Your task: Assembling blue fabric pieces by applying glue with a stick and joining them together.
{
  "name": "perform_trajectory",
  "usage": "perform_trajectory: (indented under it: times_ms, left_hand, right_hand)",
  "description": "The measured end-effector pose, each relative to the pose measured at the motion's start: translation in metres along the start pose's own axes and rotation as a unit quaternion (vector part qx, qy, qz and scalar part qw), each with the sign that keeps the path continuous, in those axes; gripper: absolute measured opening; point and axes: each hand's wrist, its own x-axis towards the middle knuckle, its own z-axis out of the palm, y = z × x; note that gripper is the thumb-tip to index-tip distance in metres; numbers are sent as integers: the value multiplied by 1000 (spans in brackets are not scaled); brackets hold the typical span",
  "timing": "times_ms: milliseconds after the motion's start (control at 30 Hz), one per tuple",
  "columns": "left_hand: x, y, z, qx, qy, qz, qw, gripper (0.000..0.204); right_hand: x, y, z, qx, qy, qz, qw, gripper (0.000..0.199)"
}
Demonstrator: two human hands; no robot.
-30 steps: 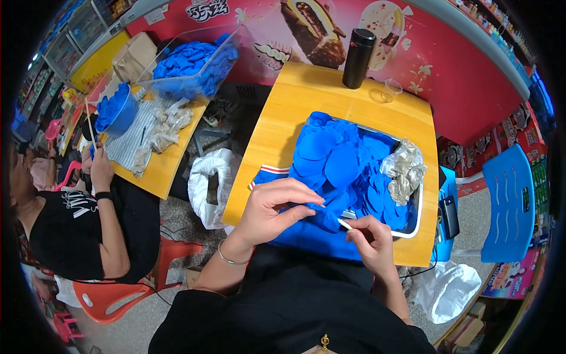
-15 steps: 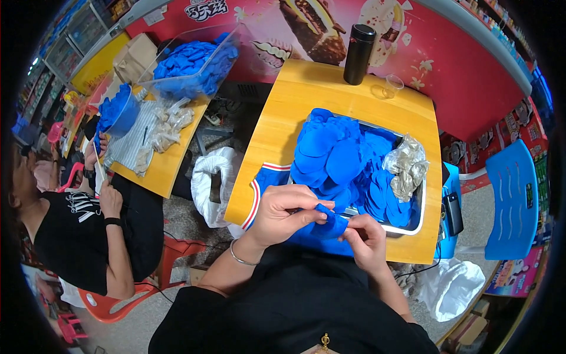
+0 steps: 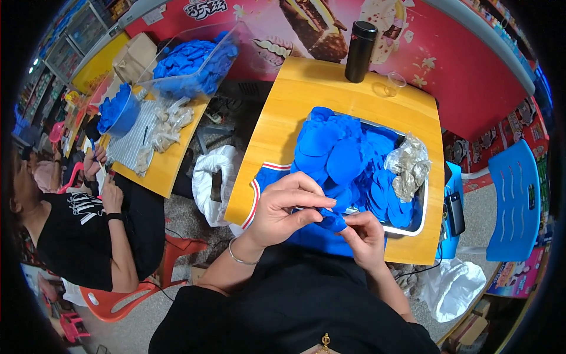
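Note:
Just in front of my chest, both hands hold one small blue fabric piece [image 3: 334, 222], folded and partly covered by my fingers. My left hand [image 3: 282, 212] pinches its left side between thumb and fingers, with a bangle on that wrist. On its right edge, the thumb and fingers of my right hand [image 3: 365, 237] close in a pinch. Beyond them, a metal tray [image 3: 420, 219] holds a heap of flat, rounded blue fabric pieces [image 3: 342, 156]. A crumpled clear plastic bag [image 3: 407, 168] lies on the heap's right side. Blue cloth with red and white trim [image 3: 255, 200] lies by my left hand.
A black flask [image 3: 360, 52] and a clear cup [image 3: 391, 84] stand at the yellow table's far edge. Left, a co-worker [image 3: 76, 224] sits at another table with a clear bin [image 3: 197, 65] and blue bowl [image 3: 122, 115]. A blue chair [image 3: 513, 200] stands right.
The blue piece in my hands has become more bunched, and my left fingers have shifted over it. The co-worker's hands have moved closer together.

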Motion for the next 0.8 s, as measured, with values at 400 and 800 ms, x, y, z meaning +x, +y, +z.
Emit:
perform_trajectory:
  times_ms: [400, 800]
  left_hand:
    - [1, -8, 8, -132, 16, -16, 991, 15]
    - [7, 6, 10, 49, 37, 13, 998, 13]
  right_hand:
    - [5, 9, 0, -26, -7, -87, 996, 13]
    - [3, -18, 5, 170, -52, 148, 973, 10]
